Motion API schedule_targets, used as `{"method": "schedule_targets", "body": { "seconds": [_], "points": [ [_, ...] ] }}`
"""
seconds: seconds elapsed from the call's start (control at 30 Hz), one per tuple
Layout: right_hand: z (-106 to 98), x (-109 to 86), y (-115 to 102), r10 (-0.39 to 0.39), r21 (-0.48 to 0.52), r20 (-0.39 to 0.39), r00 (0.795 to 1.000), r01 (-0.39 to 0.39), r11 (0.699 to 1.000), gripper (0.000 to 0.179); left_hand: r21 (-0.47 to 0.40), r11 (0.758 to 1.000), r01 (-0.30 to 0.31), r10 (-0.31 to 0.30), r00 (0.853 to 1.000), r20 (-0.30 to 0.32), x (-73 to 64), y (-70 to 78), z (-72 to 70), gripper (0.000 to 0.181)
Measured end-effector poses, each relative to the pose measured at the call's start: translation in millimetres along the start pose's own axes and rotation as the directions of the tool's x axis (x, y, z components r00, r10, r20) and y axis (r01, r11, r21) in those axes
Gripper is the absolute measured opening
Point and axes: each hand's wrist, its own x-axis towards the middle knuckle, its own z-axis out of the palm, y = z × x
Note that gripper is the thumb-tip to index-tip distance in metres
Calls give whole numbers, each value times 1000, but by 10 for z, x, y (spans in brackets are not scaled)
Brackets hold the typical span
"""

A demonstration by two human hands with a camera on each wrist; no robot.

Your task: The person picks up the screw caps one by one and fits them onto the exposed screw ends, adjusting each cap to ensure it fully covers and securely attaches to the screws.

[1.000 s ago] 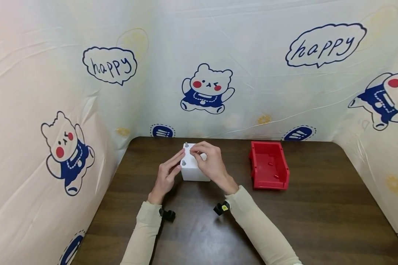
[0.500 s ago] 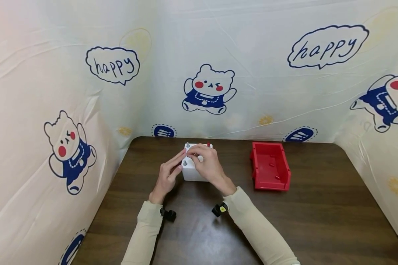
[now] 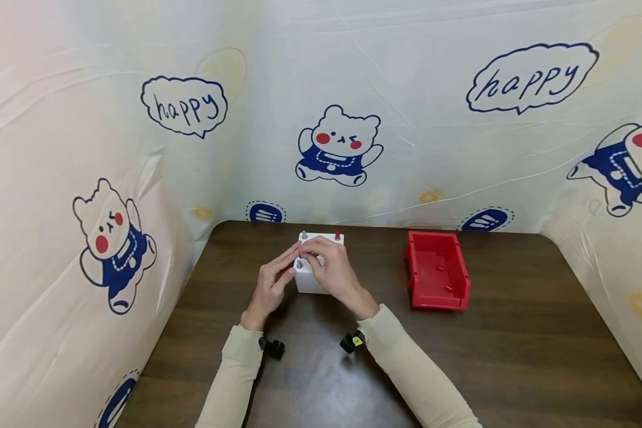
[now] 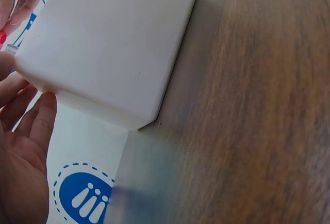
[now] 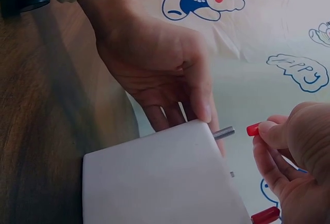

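Note:
A white box (image 3: 311, 284) stands on the table, with metal posts rising from its top. In the head view, bare posts show at the far left corner and the near left corner (image 3: 299, 264), and a red cap (image 3: 337, 235) covers the far right one. Along the box's left side lies my left hand (image 3: 271, 285), its fingers straight and its thumb at the near corner. My right hand (image 3: 334, 267) pinches a small red cap (image 5: 253, 129) between thumb and index finger. In the right wrist view that cap is a short gap from the tip of a metal post (image 5: 224, 132).
To the right of the box stands a red bin (image 3: 413, 267) with small red pieces (image 3: 440, 268) on its floor. A patterned cloth (image 3: 406, 148) hangs behind and beside the wooden table (image 3: 513, 333).
My right hand has shifted left over the box with the red cap, toward the near left post. The capped far right post has come into sight. My left hand keeps its place.

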Motion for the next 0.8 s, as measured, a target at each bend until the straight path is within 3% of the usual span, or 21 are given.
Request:
{"method": "schedule_targets", "body": {
  "seconds": [0.8],
  "points": [
    [13,-10,33,2,-30,82,997,0,1000,17,5,1000,22,-22,1000,5,3,22,5,46]
  ]
}}
